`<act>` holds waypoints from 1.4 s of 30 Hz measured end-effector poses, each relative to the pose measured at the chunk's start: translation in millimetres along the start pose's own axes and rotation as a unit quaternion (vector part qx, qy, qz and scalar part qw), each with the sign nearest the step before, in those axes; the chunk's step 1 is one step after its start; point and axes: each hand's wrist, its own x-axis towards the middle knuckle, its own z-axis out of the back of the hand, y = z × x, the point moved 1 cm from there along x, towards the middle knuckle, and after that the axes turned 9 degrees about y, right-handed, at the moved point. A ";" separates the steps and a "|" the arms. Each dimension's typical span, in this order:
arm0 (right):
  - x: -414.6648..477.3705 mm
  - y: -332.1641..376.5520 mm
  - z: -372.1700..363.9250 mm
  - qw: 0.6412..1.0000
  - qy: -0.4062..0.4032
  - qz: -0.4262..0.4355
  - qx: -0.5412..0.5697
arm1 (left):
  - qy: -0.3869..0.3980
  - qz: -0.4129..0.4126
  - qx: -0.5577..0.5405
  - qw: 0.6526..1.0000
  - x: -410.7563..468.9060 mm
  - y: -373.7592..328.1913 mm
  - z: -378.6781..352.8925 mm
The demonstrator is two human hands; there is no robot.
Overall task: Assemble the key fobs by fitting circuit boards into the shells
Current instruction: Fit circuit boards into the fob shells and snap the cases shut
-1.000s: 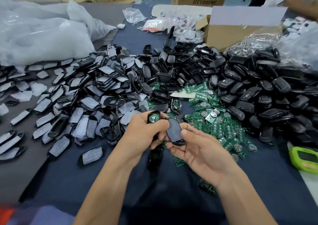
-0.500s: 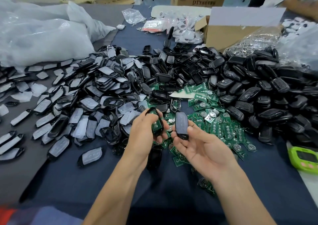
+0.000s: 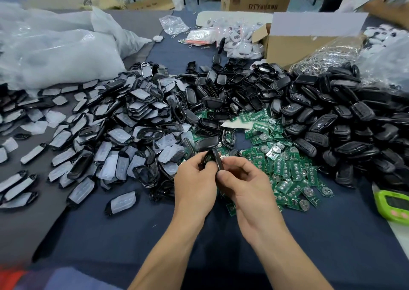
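Left grip (image 3: 194, 185) and right grip (image 3: 247, 190) both pinch one black shell (image 3: 213, 160), fingertips close together. Green boards (image 3: 285, 170) heaped beyond on bench (image 3: 332, 234).

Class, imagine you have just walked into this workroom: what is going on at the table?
A person is putting key fobs together by hand. The left hand and right hand both grip one black fob just above the table, its two halves held against each other; whether a board is inside cannot be seen. Loose green circuit boards lie just beyond the hands, with a heap of black shells to the right and shells with grey pads to the left.
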 end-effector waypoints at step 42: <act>9.2 -7.0 16.6 0.967 -0.039 0.104 -0.228 | 0.113 0.025 -0.152 0.982 4.8 -2.7 28.9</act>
